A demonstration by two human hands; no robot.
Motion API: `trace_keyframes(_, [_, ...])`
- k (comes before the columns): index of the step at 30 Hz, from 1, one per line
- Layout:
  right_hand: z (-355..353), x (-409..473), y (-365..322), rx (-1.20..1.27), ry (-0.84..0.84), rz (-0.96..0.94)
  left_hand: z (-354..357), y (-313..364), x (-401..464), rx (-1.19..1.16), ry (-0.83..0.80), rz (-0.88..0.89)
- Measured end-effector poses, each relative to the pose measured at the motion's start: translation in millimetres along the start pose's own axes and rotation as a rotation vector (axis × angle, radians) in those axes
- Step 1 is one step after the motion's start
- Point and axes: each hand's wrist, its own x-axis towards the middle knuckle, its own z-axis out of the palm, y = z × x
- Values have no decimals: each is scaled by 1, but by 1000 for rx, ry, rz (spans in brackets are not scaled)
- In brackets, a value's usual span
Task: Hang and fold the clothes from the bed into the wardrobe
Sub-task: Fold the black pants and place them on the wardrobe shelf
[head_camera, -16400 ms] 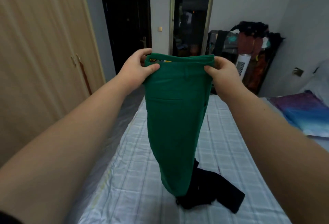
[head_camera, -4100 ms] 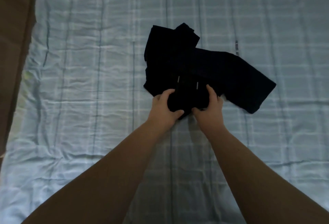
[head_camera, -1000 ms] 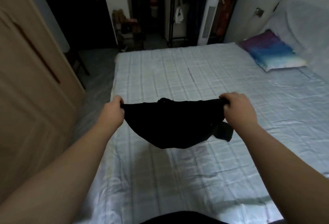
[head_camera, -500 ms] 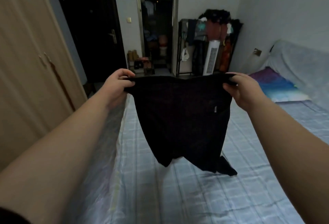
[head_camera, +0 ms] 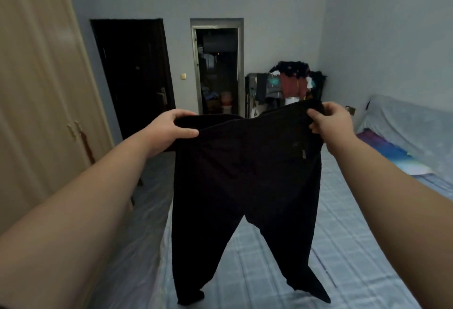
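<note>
1. big beige wooden wardrobe [head_camera: 36,88] fills the 9 o'clock side, doors closed
2. bed with pale blue checked sheet [head_camera: 343,247] runs from 6 to 3 o'clock
3. black long trousers [head_camera: 245,186] hang dead centre; leg ends touch the sheet
4. left hand [head_camera: 169,132] pinches the waistband at 10 o'clock; right hand [head_camera: 331,122] pinches it at 2 o'clock

Dim pale grey walls [head_camera: 282,2] hold a closed dark door [head_camera: 133,75] beside an open metal-framed doorway [head_camera: 217,70], near a cluttered clothes rack [head_camera: 286,83].
</note>
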Motion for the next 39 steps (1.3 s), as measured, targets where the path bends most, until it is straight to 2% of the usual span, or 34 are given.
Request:
trace_keyframes(2, [2,1,0,-68,-32,16,-1,-6,1,65,-77,-53])
trace_keyframes(7, [10,4,12,-210,-82,1,1,-29,7,227,-153,-147])
trace_keyframes(10, [15,4,20,-248,-102,21,7,-39,8,425,-183,-160])
trace_keyframes(12, [17,1,25,-274,-114,30,14,-48,10,507,-131,-154])
trace_keyframes(15, [19,-3,33,-248,-158,78,20,-59,12,560,62,-127])
trace_keyframes(19, [17,-11,34,-143,-264,106,22,-63,15,700,137,-92])
trace_keyframes(22, [10,-16,31,-177,-384,49,18,-60,13,539,223,-139])
trace_keyframes(24, [8,-16,32,-240,-312,-26,17,-55,7,243,234,-190])
trace_keyframes(26, [7,-13,33,-181,-200,-51,18,-48,0,-47,138,-188])
trace_keyframes(27, [6,-11,34,-140,-157,-34,18,-45,-3,-105,80,-177])
trace_keyframes(29, [3,-9,34,-116,-114,-9,18,-41,-8,26,7,-144])
trace_keyframes(31, [0,-8,35,-146,-103,4,19,-38,-9,280,39,-86])
trace_keyframes(32, [0,-7,36,-163,-101,1,18,-38,-8,327,82,-58])
trace_keyframes(36, [-3,-11,40,-230,-133,-31,19,-36,-7,287,302,-50])
trace_keyframes(39, [-5,-15,40,-169,-156,22,21,-35,-9,292,372,-45])
